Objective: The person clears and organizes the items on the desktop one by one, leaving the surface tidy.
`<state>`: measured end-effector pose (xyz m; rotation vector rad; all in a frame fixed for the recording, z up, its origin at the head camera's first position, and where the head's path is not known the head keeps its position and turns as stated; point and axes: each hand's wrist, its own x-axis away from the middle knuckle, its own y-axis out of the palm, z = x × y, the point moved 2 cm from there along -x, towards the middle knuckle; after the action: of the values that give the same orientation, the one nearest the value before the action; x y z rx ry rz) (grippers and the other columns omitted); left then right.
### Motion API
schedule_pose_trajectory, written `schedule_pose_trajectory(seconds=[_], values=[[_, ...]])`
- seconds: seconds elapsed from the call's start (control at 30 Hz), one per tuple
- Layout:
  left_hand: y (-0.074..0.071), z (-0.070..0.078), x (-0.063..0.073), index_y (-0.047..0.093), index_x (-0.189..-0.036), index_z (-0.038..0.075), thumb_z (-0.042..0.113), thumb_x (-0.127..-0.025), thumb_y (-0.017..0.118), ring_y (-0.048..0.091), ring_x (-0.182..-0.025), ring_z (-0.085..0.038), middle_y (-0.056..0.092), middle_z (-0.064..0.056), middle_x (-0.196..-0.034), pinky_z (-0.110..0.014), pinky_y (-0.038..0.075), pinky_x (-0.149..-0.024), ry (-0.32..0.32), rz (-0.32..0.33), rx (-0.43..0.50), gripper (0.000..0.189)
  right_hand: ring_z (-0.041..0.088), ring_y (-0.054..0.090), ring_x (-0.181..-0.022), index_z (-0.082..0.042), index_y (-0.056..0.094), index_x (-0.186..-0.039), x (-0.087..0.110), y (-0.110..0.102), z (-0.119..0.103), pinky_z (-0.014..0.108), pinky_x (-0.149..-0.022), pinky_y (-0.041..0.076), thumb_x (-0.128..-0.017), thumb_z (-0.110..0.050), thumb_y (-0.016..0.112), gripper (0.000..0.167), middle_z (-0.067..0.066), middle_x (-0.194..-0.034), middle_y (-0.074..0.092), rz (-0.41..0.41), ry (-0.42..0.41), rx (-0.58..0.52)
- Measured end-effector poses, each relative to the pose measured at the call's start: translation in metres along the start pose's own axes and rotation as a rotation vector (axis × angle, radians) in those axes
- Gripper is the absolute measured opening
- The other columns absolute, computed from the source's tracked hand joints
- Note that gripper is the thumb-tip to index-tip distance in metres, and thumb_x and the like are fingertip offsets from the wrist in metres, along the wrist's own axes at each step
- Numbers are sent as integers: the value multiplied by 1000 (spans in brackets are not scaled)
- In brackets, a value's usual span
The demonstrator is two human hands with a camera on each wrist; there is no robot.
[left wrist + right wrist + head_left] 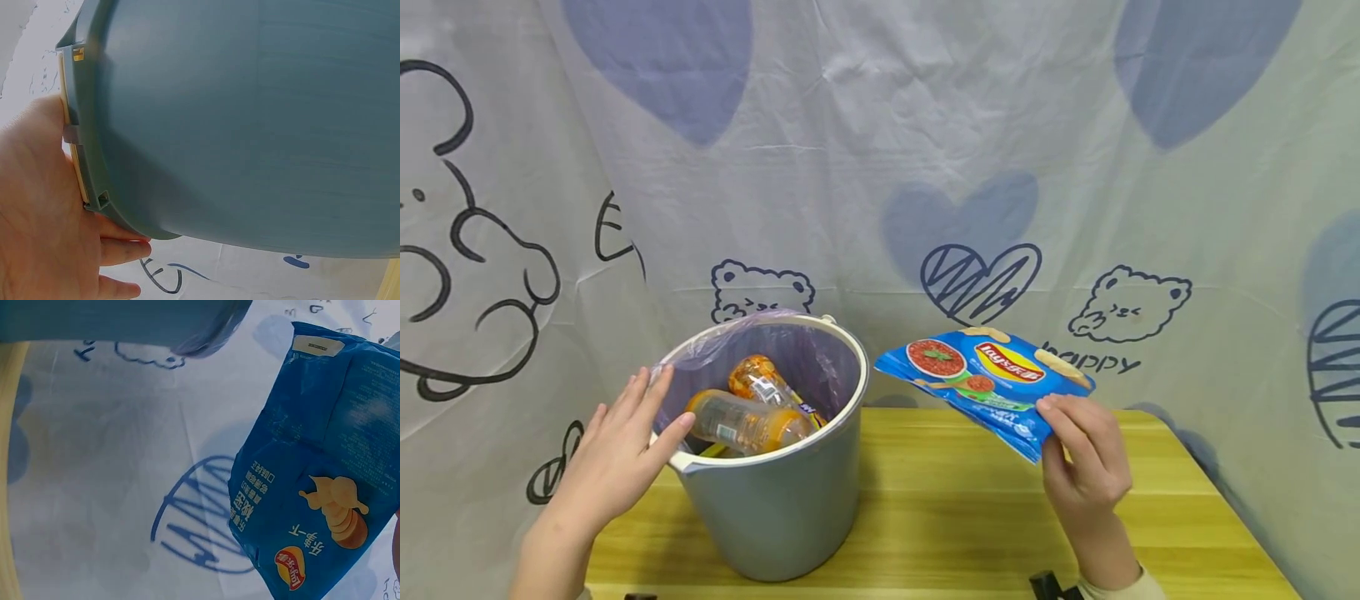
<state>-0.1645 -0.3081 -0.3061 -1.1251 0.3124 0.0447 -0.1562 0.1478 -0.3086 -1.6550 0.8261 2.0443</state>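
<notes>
Between the thumb and fingers of my right hand (pixel 1086 454) a blue Lay's chip bag (pixel 977 371) is pinched by its near right corner, raised over the table to the right of the trash can. Its printed back (pixel 325 462) fills much of the right wrist view. My left hand (pixel 617 454) lies with extended fingers at the left rim of the grey trash can (pixel 775 508). In the left wrist view the palm sits against the can's rim (pixel 78 137). Inside the can are a clear plastic bottle (pixel 745 421) with an orange cap and an orange-patterned wrapper (pixel 760 379).
The trash can has a thin purple liner (pixel 700 350) and stands on a yellow wood-grain table (pixel 955 533). Behind the table hangs a pale cloth (pixel 865 167) printed with hearts and bears. The table's right edge slants away beyond my right hand.
</notes>
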Motion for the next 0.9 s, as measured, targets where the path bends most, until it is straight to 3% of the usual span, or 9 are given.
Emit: schedule_pose_trajectory(seconds=[0.37,0.7,0.9], values=[[-1,0,-1,9,-158,12,50,-103,36,9,-146,-52,3,-30,-160,-75,0,-111,-2,-10,0,73,25,63,-81,9,67,-86,-18,25,-9,17,-92,53,-93,-18,66,28,21,-85,65,15,89,-45],[0,-1,-1,7,-158,13,49,-103,36,7,-147,-51,2,-29,-160,-74,-1,-112,-6,-16,7,72,15,64,-90,11,66,-90,-26,54,-13,18,-87,55,-89,-23,72,35,23,-87,65,72,245,-176],[0,0,0,8,-158,13,49,-103,37,8,-147,-51,3,-30,-160,-73,-2,-112,-5,-12,11,72,16,64,-92,12,64,-93,-25,72,-17,20,-86,55,-90,-19,70,32,24,-92,65,65,311,-267]])
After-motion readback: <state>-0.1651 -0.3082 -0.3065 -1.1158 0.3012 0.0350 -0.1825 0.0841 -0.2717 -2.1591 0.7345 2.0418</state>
